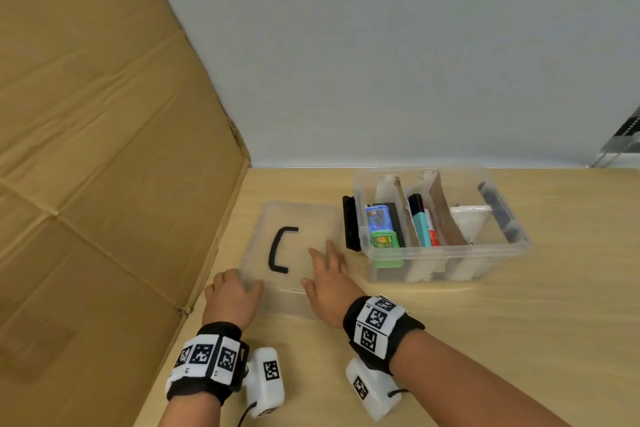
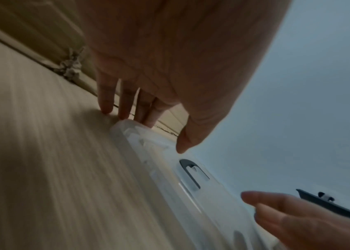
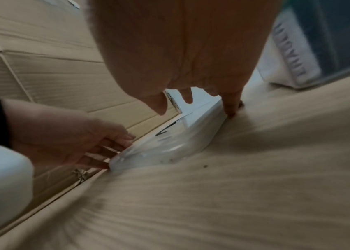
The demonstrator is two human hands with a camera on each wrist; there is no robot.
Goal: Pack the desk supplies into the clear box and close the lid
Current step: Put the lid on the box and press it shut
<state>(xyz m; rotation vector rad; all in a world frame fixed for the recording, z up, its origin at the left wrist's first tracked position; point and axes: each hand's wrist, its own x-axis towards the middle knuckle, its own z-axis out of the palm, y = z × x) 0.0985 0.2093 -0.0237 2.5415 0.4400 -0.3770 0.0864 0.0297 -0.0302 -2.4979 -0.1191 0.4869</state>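
Observation:
The clear box [image 1: 498,253] stands uncovered on the table at centre right. Its dividers hold a blue case [image 1: 378,217], a green case [image 1: 383,242], markers [image 1: 421,220] and a white item [image 1: 468,218]. Left of it the clear lid [image 1: 298,215] with a black handle [image 1: 278,250] lies flat. My left hand [image 1: 232,289] touches the lid's near left corner [image 2: 127,128], its fingers [image 2: 105,101] straight down at the edge and the thumb above the lid. My right hand [image 1: 327,274] rests spread on the lid's right side, fingertips [image 3: 231,111] down at the lid's edge [image 3: 169,143].
A large cardboard sheet [image 1: 104,149] leans along the table's left side, close behind the lid. A black latch [image 1: 350,222] hangs on the box's left end, another [image 1: 498,211] on its right. A grey wall closes the back. Bare wooden table [image 1: 502,340] lies in front.

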